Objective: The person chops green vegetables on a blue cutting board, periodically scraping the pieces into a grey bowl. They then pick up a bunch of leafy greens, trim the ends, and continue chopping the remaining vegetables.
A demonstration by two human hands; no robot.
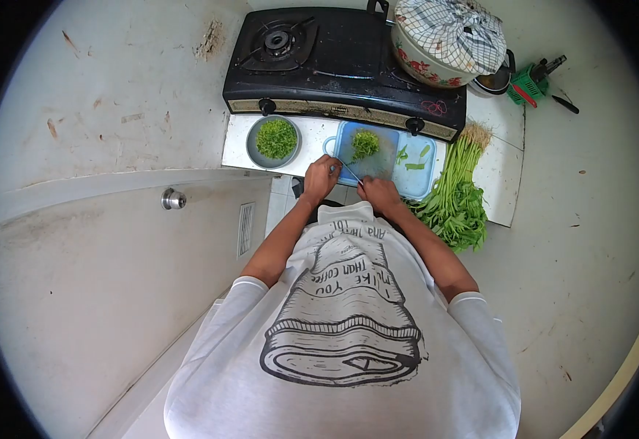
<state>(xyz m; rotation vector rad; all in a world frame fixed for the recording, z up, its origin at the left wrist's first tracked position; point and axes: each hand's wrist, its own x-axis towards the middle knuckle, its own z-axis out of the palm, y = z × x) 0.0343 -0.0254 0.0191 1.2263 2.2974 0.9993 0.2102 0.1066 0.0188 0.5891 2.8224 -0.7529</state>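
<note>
My right hand (380, 194) grips a knife (351, 173), its thin blade slanting up and left over the near edge of a blue cutting board (427, 183). Close to the blade's tip, my left hand (321, 180) has its fingers curled together; what is between them is too small to make out. A small heap of chopped green leaves (365, 145) lies on the board's darker left part. Several cut green pieces (414, 166) rest on its right side. Left of the board stands a grey bowl (250, 150) filled with chopped greens (276, 139).
Behind the board sits a black gas stove (348, 55), with a cloth-covered floral pot (433, 69) on its right. A large bunch of leafy green stalks (462, 175) hangs over the counter's front edge. Farther right, a green basket (528, 82) holds utensils. A door knob (174, 198) is at left.
</note>
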